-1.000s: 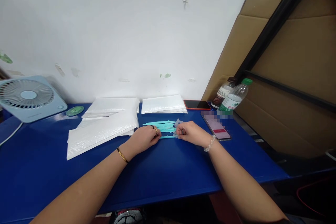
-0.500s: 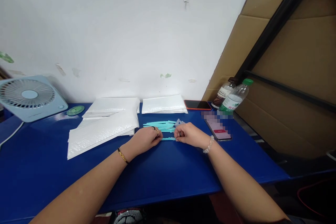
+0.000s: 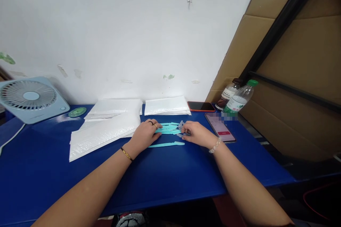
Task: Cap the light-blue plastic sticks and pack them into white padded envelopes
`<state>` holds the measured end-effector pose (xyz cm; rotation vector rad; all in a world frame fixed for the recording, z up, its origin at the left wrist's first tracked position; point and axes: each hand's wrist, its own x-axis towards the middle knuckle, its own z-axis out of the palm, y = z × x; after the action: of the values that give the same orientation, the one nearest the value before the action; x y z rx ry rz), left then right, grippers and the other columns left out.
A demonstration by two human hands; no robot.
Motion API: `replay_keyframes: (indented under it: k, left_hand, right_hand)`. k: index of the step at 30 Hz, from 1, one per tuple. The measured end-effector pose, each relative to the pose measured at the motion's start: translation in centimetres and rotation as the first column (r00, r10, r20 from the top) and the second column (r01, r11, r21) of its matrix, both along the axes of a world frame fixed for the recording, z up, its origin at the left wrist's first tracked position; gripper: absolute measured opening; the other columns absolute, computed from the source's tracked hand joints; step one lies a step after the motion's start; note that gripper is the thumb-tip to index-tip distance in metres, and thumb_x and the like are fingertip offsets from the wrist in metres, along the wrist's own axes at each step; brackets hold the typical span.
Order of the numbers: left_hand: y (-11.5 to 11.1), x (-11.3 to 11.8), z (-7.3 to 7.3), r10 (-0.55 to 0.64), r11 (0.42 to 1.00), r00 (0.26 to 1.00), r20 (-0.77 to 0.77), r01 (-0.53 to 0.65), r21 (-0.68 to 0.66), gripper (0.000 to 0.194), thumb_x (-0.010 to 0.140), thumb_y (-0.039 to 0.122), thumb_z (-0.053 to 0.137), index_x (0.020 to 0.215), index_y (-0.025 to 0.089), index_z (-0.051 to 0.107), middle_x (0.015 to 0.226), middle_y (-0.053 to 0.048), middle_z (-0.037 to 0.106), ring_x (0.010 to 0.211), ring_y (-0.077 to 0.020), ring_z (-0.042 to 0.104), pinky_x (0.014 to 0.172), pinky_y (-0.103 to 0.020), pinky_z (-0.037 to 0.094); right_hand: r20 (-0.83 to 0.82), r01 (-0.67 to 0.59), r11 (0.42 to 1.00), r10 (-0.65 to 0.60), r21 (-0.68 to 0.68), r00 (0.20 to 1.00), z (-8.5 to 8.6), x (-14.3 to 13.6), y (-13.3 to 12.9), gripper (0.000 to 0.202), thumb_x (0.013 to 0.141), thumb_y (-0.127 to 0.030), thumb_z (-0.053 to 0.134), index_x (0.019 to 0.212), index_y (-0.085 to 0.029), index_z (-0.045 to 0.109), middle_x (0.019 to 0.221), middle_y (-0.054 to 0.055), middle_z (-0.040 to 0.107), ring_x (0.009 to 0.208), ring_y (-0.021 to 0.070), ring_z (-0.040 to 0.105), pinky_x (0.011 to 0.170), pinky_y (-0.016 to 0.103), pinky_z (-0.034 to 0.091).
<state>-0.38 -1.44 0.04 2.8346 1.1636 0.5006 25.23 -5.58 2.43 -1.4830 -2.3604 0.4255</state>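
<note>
Several turquoise strip-like pieces [image 3: 168, 128] lie in a loose pile on the blue table [image 3: 170, 181]. One separate turquoise piece [image 3: 170, 144] rests nearer the front edge, its left end close under my left hand. My left hand [image 3: 147, 134] is at the left end of the pile, its fingers apart and touching the pieces there. At the pile's right end, my right hand [image 3: 196, 134] has its fingertips pinched at small translucent pieces [image 3: 180, 125]; what lies between the fingertips is too small to make out.
White padded envelopes [image 3: 103, 133] lie left, with another stack [image 3: 166, 106] behind the pile. An orange-edged phone [image 3: 201, 106], a lit phone [image 3: 222, 129] and two bottles [image 3: 237, 101] are at right. A blue fan [image 3: 33, 97] and green disc [image 3: 77, 112] stand far left.
Both hands have let go of the single turquoise piece, which now lies in front. My left hand has shifted up and left to the pile, my right hand slightly right and up.
</note>
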Motion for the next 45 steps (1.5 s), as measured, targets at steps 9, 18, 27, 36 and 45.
replay_keyframes:
  k: [9, 18, 27, 36, 45]
  left_hand:
    - [0.0, 0.0, 0.4, 0.035, 0.999, 0.999, -0.039, -0.035, -0.006, 0.022, 0.093, 0.027, 0.043, 0.09, 0.02, 0.063, 0.087, -0.004, 0.064, 0.083, -0.0192, 0.059, 0.072, -0.031, 0.04]
    - [-0.4, -0.3, 0.6, 0.071, 0.979, 0.982, 0.175, -0.035, -0.201, 0.02, 0.092, 0.029, 0.039, 0.093, 0.02, 0.057, 0.085, -0.002, 0.065, 0.076, -0.0171, 0.06, 0.068, -0.029, 0.043]
    - [-0.3, -0.3, 0.7, 0.104, 0.962, 0.959, 0.263, -0.03, -0.272, 0.022, 0.091, 0.032, 0.039, 0.091, 0.02, 0.058, 0.086, -0.002, 0.066, 0.078, -0.017, 0.06, 0.07, -0.029, 0.045]
    - [-0.5, 0.0, 0.9, 0.109, 0.947, 0.949, 0.296, -0.008, -0.322, 0.023, 0.09, 0.035, 0.041, 0.091, 0.02, 0.059, 0.082, -0.001, 0.066, 0.074, -0.0156, 0.059, 0.065, -0.028, 0.043]
    - [-1.7, 0.4, 0.9, -0.054, 0.936, 0.983, 0.175, 0.11, -0.334, 0.022, 0.087, 0.031, 0.048, 0.08, 0.019, 0.066, 0.084, -0.003, 0.067, 0.074, -0.0153, 0.059, 0.067, -0.026, 0.045]
  right_hand:
    - [0.063, -0.031, 0.998, 0.027, 0.053, 0.998, 0.0, -0.6, -0.1, 0.008, 0.074, -0.009, 0.057, 0.07, -0.016, 0.059, 0.077, 0.003, 0.058, 0.067, 0.0125, 0.052, 0.061, 0.022, 0.037]
    - [-0.351, 0.155, 0.988, -0.149, -0.011, 0.924, 0.5, 0.2, 0.1, 0.016, 0.086, -0.026, 0.05, 0.09, -0.017, 0.063, 0.074, 0.001, 0.064, 0.061, 0.0109, 0.053, 0.057, 0.022, 0.039]
    - [-0.771, 0.085, 0.946, -0.307, -0.314, 0.558, -0.7, -0.3, 1.2, 0.036, 0.073, -0.049, 0.069, 0.08, -0.014, 0.064, 0.069, 0.004, 0.065, 0.054, 0.0097, 0.054, 0.052, 0.023, 0.047]
    - [-0.756, 0.044, 0.938, -0.304, -0.344, 0.58, -1.0, -1.5, 0.9, 0.037, 0.072, -0.049, 0.07, 0.079, -0.013, 0.064, 0.068, 0.003, 0.065, 0.053, 0.0088, 0.054, 0.053, 0.022, 0.046]
    - [-0.367, 0.119, 0.981, -0.169, -0.155, 0.915, 0.4, 0.0, 0.2, 0.032, 0.084, -0.044, 0.055, 0.079, -0.015, 0.067, 0.066, 0.003, 0.065, 0.056, 0.011, 0.054, 0.052, 0.022, 0.039]
